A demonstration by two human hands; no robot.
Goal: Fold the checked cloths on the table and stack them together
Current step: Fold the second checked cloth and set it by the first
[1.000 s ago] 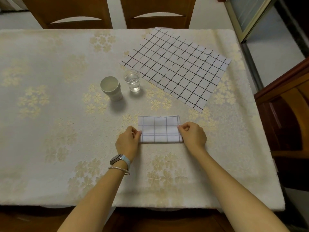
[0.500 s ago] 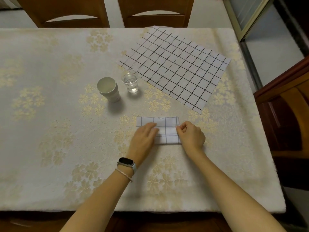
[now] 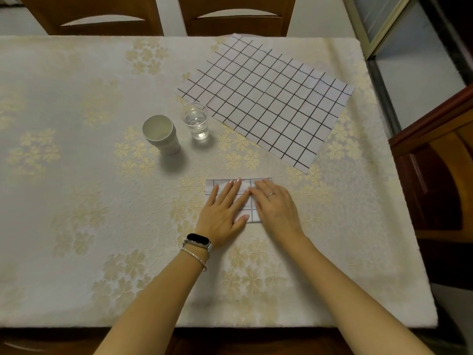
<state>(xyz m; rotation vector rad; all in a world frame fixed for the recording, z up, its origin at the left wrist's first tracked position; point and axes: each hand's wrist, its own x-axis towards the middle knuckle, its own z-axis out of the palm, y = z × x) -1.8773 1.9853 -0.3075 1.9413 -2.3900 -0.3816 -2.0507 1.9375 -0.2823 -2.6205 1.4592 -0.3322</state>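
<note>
Fingers [image 3: 231, 190] straight on both hands: left hand [image 3: 222, 213] and right hand [image 3: 275, 206] press flat on folded checked cloth [image 3: 252, 213] near table's [image 3: 76, 226] front edge. Unfolded checked cloth [image 3: 266, 103] lies flat beyond, apart.

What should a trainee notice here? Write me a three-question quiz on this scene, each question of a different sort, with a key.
1. True or false: the left hand and the right hand both press flat, fingers straight, on the folded checked cloth.
2. Multiple choice: where is the unfolded checked cloth?
A) Draped over a chair
B) Spread flat on the table, beyond the folded one and to its right
C) Stacked on the folded one
3. Fill in the blank: just left of the glass of water stands a white ____.

Key: 1 true; 2 B; 3 cup.
</note>
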